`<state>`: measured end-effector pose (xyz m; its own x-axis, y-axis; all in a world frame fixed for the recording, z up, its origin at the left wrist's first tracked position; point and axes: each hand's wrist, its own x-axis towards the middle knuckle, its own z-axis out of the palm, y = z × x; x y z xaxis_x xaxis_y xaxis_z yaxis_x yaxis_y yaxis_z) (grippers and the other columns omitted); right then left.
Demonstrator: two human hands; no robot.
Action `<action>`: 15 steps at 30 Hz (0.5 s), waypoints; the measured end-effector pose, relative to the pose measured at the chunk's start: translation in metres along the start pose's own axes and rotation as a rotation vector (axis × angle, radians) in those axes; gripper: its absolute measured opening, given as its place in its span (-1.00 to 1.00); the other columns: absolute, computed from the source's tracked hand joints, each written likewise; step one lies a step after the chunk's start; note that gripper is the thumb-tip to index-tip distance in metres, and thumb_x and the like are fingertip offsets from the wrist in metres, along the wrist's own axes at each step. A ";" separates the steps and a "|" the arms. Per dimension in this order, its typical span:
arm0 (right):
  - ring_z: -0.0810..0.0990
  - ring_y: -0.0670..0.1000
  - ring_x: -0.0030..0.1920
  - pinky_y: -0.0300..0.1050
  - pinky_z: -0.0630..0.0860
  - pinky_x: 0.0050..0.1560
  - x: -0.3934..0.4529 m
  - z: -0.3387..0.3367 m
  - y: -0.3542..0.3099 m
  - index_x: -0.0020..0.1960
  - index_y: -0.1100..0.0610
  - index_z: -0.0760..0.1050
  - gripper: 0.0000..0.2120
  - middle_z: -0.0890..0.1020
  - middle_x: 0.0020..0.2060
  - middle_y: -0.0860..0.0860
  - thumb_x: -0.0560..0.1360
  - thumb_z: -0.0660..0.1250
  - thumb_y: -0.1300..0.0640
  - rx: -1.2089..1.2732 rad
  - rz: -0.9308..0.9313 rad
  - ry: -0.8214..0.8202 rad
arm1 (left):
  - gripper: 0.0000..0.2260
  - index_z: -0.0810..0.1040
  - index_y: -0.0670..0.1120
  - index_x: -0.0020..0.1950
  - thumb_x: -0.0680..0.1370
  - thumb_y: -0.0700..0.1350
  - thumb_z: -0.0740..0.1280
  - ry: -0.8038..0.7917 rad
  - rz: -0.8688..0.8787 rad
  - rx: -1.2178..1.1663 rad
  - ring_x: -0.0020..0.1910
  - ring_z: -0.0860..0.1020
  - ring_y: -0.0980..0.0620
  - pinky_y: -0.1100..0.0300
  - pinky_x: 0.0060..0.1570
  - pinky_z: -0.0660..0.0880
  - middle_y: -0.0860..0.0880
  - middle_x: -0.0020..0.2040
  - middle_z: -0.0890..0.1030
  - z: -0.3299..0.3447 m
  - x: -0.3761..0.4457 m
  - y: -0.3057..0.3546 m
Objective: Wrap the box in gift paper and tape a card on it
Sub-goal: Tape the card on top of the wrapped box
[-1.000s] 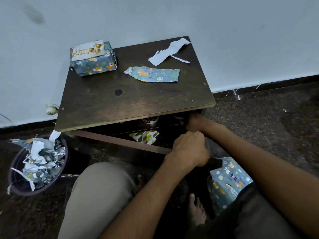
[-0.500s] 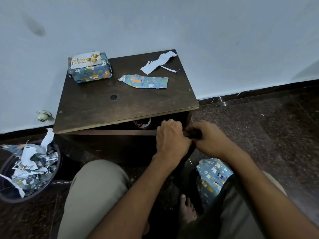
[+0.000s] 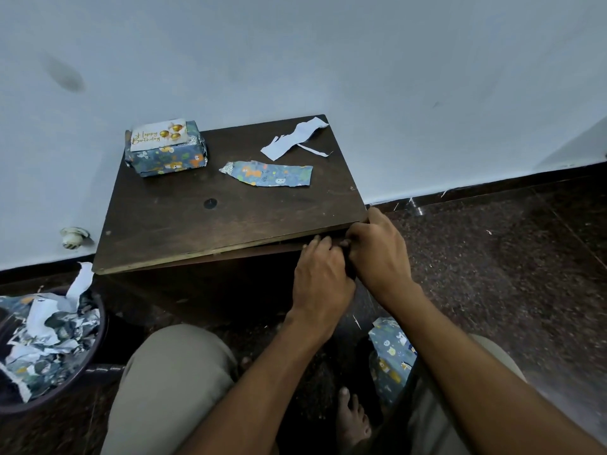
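Observation:
The box [image 3: 166,159], wrapped in blue animal-print gift paper, stands at the far left corner of the dark wooden table [image 3: 184,224]. A white "Happy Birthday" card [image 3: 159,135] lies on top of it. My left hand [image 3: 320,277] and my right hand [image 3: 377,251] are together at the table's front right corner, both with curled fingers. Between them they grip a small dark object [image 3: 345,245], mostly hidden, and I cannot tell what it is.
A torn strip of gift paper [image 3: 267,174] and a white paper scrap [image 3: 295,142] lie on the far right of the table. More gift paper [image 3: 391,356] lies on the floor by my right leg. A dark bin [image 3: 42,339] full of paper scraps stands at the left.
The open space under the tabletop is now covered by a shut front. Both hands rose from under the table to its front right corner, holding the dark object.

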<state>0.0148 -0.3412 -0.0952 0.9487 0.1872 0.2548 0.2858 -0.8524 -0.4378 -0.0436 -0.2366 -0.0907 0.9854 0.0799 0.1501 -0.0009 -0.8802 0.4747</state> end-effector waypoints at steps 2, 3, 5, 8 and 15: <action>0.51 0.17 -0.19 -0.04 0.39 -0.30 0.001 0.002 0.002 -0.21 0.23 0.62 -0.93 0.56 -0.13 0.11 0.43 0.45 0.24 0.008 -0.016 -0.023 | -0.88 0.58 -0.19 -0.25 0.37 -0.23 0.25 0.083 -0.045 -0.042 -0.27 0.60 -0.23 0.12 -0.32 0.41 -0.13 -0.24 0.60 -0.009 0.001 0.008; 0.52 0.18 -0.22 -0.01 0.43 -0.31 0.002 0.002 0.003 -0.20 0.23 0.61 -0.94 0.57 -0.14 0.11 0.43 0.43 0.25 0.016 -0.018 -0.039 | -0.90 0.55 -0.18 -0.29 0.35 -0.23 0.24 0.098 -0.046 -0.043 -0.32 0.57 -0.23 0.14 -0.35 0.33 -0.12 -0.27 0.58 -0.013 0.003 0.010; 0.52 0.22 -0.26 0.04 0.47 -0.32 0.004 0.005 0.003 -0.20 0.23 0.56 -0.95 0.59 -0.18 0.13 0.43 0.39 0.27 0.019 -0.005 -0.052 | -0.92 0.55 -0.18 -0.24 0.37 -0.26 0.25 0.040 -0.046 -0.047 -0.21 0.58 -0.24 0.08 -0.29 0.37 -0.14 -0.20 0.59 -0.020 0.004 0.010; 0.47 0.26 -0.36 0.02 0.36 -0.40 0.008 0.011 0.000 -0.29 0.20 0.38 -0.84 0.55 -0.31 0.18 0.39 0.33 0.33 0.024 0.017 -0.018 | -0.92 0.43 -0.12 -0.25 0.40 -0.27 0.29 -0.055 -0.045 -0.058 -0.07 0.57 -0.23 0.04 -0.17 0.41 -0.15 -0.12 0.59 -0.028 0.010 0.007; 0.47 0.28 -0.39 0.01 0.36 -0.41 0.014 0.009 -0.008 -0.36 0.19 0.34 -0.77 0.48 -0.44 0.16 0.37 0.37 0.23 0.075 0.121 -0.065 | -0.89 0.66 -0.09 -0.06 0.50 -0.16 0.33 -0.157 -0.050 0.022 -0.16 0.63 -0.13 0.10 -0.24 0.51 -0.09 -0.18 0.66 -0.047 0.034 -0.007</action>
<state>0.0276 -0.3278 -0.0958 0.9828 0.1187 0.1412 0.1760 -0.8321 -0.5260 -0.0181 -0.2058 -0.0483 0.9986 0.0510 -0.0115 0.0506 -0.8873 0.4584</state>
